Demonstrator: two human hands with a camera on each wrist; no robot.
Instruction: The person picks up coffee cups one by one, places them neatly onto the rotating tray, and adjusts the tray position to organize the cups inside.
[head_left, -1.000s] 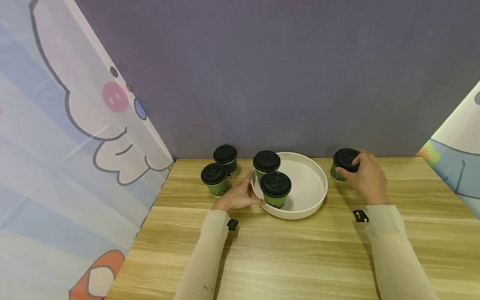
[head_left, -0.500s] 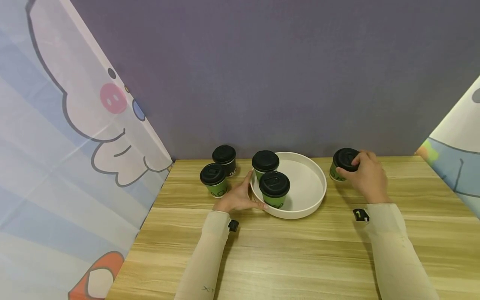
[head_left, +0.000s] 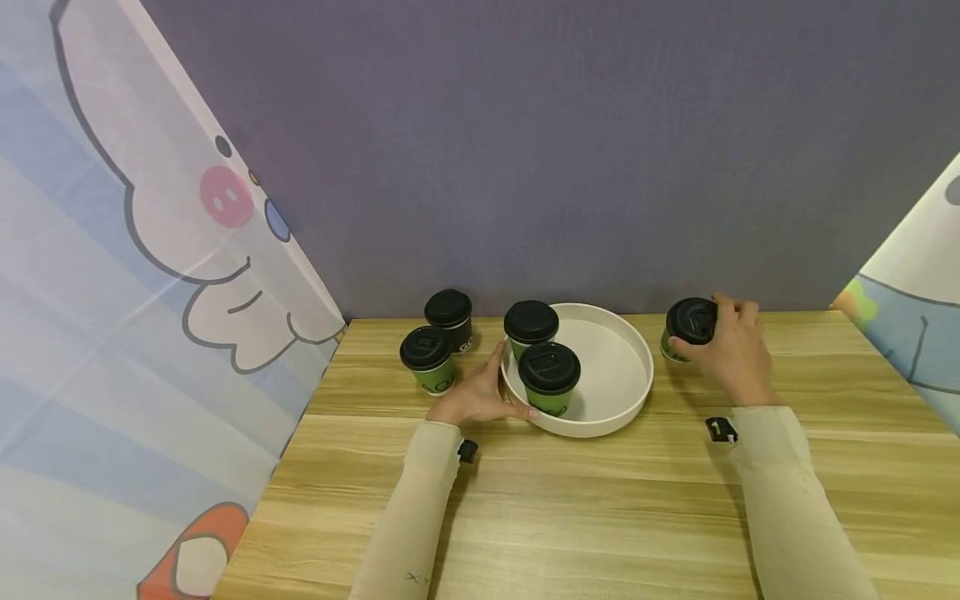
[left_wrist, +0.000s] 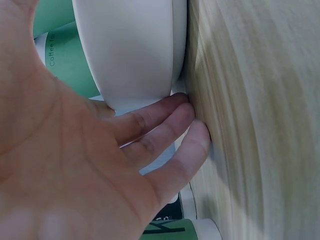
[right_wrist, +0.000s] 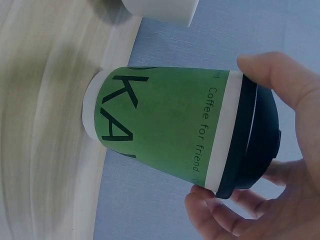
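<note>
My right hand (head_left: 731, 350) holds a green paper coffee cup (right_wrist: 160, 125) by its black lid (right_wrist: 250, 135), thumb on one side and fingers on the other. The cup's base appears to rest on the table, right of a round white tray (head_left: 615, 417). At the tray's left edge is my left hand (head_left: 480, 393), its thumb by the front rim. In the left wrist view its fingers (left_wrist: 172, 127) reach fairly straight along the tray's outer wall down to the tabletop. Two more lidded cups stand inside the tray, a rear one (head_left: 531, 323) and a front one (head_left: 551, 379).
Left of the tray stand a green lidded cup (head_left: 429, 360) and, behind it, a dark lidded cup (head_left: 450, 319). A grey panel (head_left: 570, 167) rises along the table's back edge. A printed cloth (head_left: 150, 333) hangs at the left side of the wooden table (head_left: 585, 517).
My right hand's fingers have shifted slightly round the lid, and the lid has turned a little. The left hand and the tray hold still.
</note>
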